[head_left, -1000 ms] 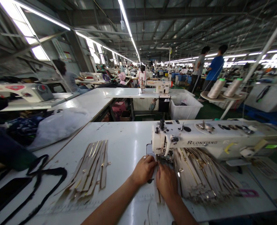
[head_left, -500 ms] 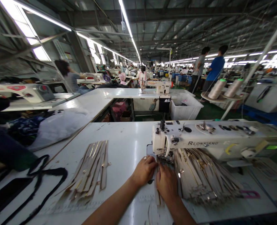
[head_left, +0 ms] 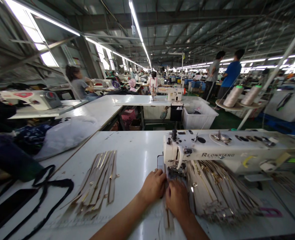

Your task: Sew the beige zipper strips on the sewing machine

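Note:
A beige-grey zipper strip (head_left: pixel 167 218) lies lengthwise under both hands, its near end pointing toward me and its far end at the sewing machine's (head_left: pixel 171 151) needle area. My left hand (head_left: pixel 153 185), fingers curled and pressed together, pinches the strip's left edge just before the presser foot. Close beside it, my right hand (head_left: pixel 177 196) is closed over the strip, thumb and fingertips toward the needle. The fingertips and the stitching spot are partly hidden. Right of my hands, a thick pile of similar zippers (head_left: pixel 212 186) with gold teeth and pulls reaches under the machine arm.
A smaller row of zippers (head_left: pixel 97 180) lies on the white table (head_left: pixel 127 143) to the left. Black straps (head_left: pixel 60 183) and a white bag (head_left: pixel 70 131) are farther left. Thread cones (head_left: pixel 233 96) stand behind the machine; a white bin (head_left: pixel 199 116) is beyond the table.
The zipper strip's near end has slid a little toward me, and both hands have shifted slightly the same way. The view has tilted slightly.

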The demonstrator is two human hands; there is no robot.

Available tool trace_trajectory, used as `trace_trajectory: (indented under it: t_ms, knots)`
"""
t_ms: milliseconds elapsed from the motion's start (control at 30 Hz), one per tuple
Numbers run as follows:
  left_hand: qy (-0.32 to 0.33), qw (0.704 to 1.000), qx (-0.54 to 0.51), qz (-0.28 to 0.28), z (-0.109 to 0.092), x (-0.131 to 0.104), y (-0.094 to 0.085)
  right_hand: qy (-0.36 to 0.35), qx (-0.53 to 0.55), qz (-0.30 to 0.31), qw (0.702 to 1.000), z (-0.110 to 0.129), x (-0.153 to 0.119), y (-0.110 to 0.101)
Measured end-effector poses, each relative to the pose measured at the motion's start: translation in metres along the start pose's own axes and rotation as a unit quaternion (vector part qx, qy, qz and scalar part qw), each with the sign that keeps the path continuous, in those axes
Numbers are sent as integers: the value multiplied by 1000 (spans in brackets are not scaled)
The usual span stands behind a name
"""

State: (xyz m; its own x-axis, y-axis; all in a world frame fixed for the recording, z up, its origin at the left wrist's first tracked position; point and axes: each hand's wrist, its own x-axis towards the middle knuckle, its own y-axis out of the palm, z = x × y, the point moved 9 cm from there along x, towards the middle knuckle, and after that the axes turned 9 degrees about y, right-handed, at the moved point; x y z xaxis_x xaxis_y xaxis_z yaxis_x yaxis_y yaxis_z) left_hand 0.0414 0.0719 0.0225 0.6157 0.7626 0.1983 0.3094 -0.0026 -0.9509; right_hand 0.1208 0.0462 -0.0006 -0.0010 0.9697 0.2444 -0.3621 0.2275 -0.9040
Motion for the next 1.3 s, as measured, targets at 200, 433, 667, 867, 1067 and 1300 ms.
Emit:
trace_trajectory:
  t_ms: [200,433,667,867,1067,1300]
  knots:
    - [-76,997,1,17,-20,-28,9,-40,69,-3,997,3,-9,1]
    - [-235,900,-223,-292,17,-80,-20,-61,93,-34,993,-11,-10,14]
    - [-294,894,-55,-335,119,-136,-116,-76,81,-37,993,-10,-10,15]
    - [-417,898,28,-139,207,-166,-105,-71,77,-35,994,-8,-9,13]
    - [-457,881,87,-78,200,-173,-99,-62,78,-39,994,-3,-9,8]
    - [-260,951,-24,-162,101,-80,-88,-44,108,-104,988,-5,-13,-55]
